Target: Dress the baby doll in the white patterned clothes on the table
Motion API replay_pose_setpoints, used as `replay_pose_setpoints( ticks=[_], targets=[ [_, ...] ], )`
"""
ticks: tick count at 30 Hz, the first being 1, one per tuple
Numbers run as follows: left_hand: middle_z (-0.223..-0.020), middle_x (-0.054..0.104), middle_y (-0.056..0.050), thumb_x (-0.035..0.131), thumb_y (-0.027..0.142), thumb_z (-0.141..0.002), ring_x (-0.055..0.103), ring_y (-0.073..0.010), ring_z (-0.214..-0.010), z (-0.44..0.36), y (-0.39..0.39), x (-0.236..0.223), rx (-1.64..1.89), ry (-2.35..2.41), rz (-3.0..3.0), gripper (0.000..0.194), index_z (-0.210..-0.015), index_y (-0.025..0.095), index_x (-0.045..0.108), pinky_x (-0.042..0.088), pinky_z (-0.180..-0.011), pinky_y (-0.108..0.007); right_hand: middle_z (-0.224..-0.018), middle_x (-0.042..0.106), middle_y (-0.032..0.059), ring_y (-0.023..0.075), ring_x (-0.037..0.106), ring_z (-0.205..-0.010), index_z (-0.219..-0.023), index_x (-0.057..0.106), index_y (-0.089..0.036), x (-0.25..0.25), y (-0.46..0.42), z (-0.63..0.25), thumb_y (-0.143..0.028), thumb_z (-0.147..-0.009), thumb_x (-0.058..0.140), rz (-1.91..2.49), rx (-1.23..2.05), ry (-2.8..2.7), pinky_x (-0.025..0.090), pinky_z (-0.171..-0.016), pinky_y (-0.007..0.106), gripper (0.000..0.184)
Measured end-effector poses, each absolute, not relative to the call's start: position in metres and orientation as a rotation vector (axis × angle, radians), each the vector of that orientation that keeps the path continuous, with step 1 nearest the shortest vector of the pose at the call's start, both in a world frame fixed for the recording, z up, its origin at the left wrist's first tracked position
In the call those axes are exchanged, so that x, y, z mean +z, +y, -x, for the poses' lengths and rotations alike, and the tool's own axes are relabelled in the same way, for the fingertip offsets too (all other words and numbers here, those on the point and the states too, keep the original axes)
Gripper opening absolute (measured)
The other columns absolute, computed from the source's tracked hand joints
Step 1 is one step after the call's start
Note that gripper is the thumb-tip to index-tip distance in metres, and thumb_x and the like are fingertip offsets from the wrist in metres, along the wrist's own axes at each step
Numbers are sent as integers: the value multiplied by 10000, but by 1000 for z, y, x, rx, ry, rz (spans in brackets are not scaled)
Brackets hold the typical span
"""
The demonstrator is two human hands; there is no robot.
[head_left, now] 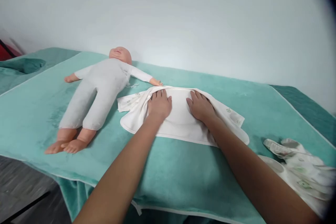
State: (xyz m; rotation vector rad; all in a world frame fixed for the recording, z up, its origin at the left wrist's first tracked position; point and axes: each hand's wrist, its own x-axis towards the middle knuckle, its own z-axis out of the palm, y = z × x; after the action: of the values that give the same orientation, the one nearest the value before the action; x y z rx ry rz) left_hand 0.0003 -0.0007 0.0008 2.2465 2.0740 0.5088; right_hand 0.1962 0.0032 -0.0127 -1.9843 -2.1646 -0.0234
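Note:
A small white baby garment lies spread on the teal blanket. My left hand rests flat on its left part, fingers stretched toward the wall. My right hand lies flat on its middle-right part, fingers also stretched out. Neither hand grips the cloth. A baby doll in a grey suit lies on its back to the left, arms spread, one hand close to the garment's top edge.
A crumpled white patterned garment lies at the blanket's right front. A white wall runs behind the bed. A darker teal cushion sits at far left. The floor shows at lower left.

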Motion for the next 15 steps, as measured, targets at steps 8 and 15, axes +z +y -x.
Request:
replay_pose_setpoints(
  ticks=[8, 15],
  targets=[
    [-1553, 444, -186, 264, 348, -1011, 305, -330, -1494, -11, -33, -6, 592, 2124, -2337, 565, -1437, 59, 496, 238, -1221, -533, -1540, 453, 207, 347, 414, -1414, -1413, 512, -65, -7, -16, -175, -243, -1023, 261, 1960, -280, -2165, 315, -1149, 531, 497],
    [-1603, 357, -197, 304, 388, -995, 263, -330, -1527, 1, -80, -8, 690, 1906, -2280, 602, -1503, 90, 432, 201, -1246, -546, -1599, 369, 182, 292, 341, -1488, -1492, 428, -82, -13, -66, -153, -377, -1052, 255, 1758, -115, -2330, 305, -1187, 474, 558]
  ],
)
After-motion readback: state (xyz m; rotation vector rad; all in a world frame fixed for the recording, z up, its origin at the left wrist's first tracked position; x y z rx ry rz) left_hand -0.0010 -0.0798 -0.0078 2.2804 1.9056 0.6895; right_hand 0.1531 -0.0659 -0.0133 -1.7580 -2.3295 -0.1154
